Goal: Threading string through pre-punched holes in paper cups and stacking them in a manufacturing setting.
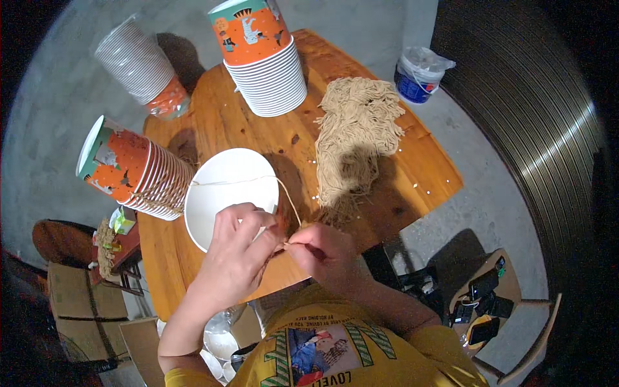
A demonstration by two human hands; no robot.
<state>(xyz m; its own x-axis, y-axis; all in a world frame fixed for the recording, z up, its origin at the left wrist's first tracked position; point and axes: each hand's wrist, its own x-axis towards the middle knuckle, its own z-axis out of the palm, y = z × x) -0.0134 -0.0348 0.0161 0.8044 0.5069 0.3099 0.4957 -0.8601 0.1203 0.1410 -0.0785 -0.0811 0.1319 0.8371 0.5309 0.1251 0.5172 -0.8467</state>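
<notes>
A paper bucket (225, 169), white inside, has its open mouth toward me at the near side of the wooden table. A thin tan cord (288, 193) crosses its mouth and curves over the rim down to my fingers. My left hand (235, 251) is closed in front of the near rim, its fingertips pinching the cord. Close beside it, my right hand (325, 253) pinches the cord between thumb and forefinger. The fingers hide the cord's end and any knot. Farther right lies a pile of cut tan cords (358, 129).
Nested printed paper buckets stand in a stack (264, 77) at the back and another (138, 171) at left, with cords draped over it. A clear-wrapped stack (138, 61) stands beyond. The wooden table (216, 113) has white crumbs. Phones lie on a chair (509, 277) at right.
</notes>
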